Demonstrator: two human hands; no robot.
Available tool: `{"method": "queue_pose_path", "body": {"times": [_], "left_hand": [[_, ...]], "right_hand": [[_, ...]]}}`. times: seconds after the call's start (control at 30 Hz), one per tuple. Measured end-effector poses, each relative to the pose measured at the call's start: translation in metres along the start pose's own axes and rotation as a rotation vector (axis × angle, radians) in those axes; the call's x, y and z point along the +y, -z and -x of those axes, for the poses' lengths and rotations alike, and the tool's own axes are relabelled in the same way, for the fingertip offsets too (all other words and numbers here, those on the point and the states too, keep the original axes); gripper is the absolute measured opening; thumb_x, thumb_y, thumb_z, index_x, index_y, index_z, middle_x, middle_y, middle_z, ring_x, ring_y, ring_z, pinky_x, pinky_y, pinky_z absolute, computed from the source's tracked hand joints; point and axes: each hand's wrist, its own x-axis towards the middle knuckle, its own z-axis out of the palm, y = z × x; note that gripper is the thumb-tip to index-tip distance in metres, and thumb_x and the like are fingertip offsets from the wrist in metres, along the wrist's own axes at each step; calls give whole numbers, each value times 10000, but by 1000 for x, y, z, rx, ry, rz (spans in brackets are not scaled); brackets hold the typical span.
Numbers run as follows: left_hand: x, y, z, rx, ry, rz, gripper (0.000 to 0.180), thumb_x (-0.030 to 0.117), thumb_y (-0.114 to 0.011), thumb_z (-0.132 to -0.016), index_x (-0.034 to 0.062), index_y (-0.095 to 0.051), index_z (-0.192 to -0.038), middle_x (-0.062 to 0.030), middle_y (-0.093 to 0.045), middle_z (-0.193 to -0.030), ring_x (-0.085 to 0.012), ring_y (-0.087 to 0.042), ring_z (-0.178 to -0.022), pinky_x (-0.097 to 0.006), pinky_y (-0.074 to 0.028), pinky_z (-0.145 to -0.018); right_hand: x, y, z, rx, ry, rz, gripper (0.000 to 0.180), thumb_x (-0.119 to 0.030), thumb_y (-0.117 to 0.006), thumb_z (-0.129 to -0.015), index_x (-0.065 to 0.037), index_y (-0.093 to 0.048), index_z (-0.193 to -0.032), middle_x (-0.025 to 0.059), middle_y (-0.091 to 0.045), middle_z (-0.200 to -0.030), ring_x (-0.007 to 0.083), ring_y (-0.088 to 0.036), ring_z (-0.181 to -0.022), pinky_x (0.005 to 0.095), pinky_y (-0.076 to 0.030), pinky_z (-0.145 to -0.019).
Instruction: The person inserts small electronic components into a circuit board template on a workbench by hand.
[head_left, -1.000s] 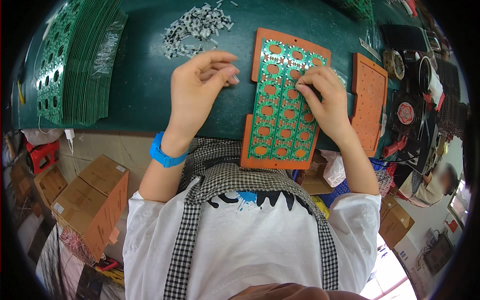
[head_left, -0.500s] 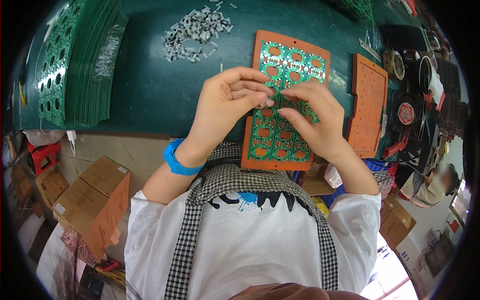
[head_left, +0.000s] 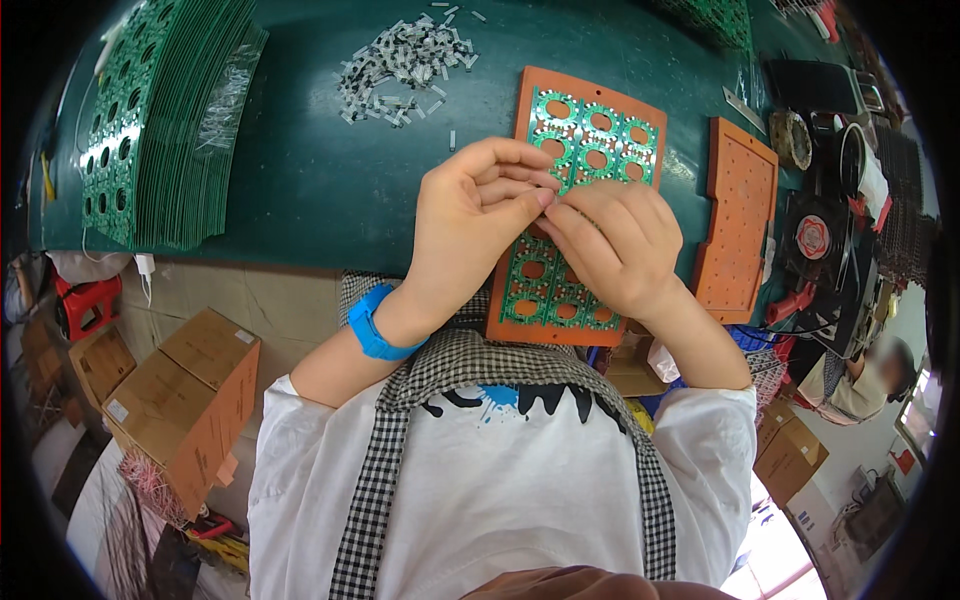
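Observation:
Over an orange fixture plate (head_left: 648, 105), my left hand (head_left: 462, 215) and my right hand (head_left: 622, 240) meet at the fingertips. My left thumb and fingers are pinched together on a small clear part, now mostly hidden by the fingers. The right thumb and forefinger close against the same spot; what they grip cannot be made out. Beneath both hands lies a green circuit board panel (head_left: 533, 270) with rows of oval cutouts, set on the plate. My hands cover its middle. To the far left of them, a pile of small clear-and-dark parts (head_left: 405, 65) is heaped on the table.
A tall stack of green board panels (head_left: 185, 130) stands at the left of the green table (head_left: 300, 190). A second orange plate (head_left: 738, 220) with small holes lies to the right, beside a dark round-topped device (head_left: 812, 235). Cardboard boxes (head_left: 185, 380) stand on the floor at lower left.
My right hand has moved left and its fingers have closed, so the fingertips of both hands now come together. The view has shifted slightly.

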Motion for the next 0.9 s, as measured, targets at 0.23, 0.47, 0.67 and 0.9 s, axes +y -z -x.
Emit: {"method": "queue_pose_path", "body": {"times": [0.23,0.47,0.67,0.9], "left_hand": [[-1,1,-3,44,-37,57,216,-69,-612,-829,-66,-571,-1041,-129,-643,-975,-167,-657,-919,-244,-534,-792],[1,27,-11,113,-103,60,230,-64,-596,-809,-62,-581,-1039,-117,-628,-970,-163,-628,-894,-272,-501,-837],[4,48,-21,125,-70,130,230,-59,-573,-809,-49,-592,-1038,-111,-628,-977,-151,-611,-880,-254,-484,-822],[3,51,-21,106,-19,200,211,-52,-567,-821,-34,-597,-1030,-95,-628,-968,-146,-603,-884,-260,-482,-821]], "right_hand": [[-6,4,4,106,27,-105,192,-67,-679,-670,-41,-638,-857,62,-640,-876,200,-620,-722,290,-478,-607],[24,27,5,-119,-962,-672,127,-35,-680,-796,25,-638,-900,89,-671,-840,150,-654,-757,241,-504,-678],[70,16,14,-93,-1090,-949,186,-78,-645,-868,37,-653,-1013,61,-676,-858,106,-645,-795,222,-520,-694],[77,20,9,-202,-995,-892,151,-63,-634,-872,20,-662,-995,41,-644,-819,92,-611,-698,228,-503,-610]]}}
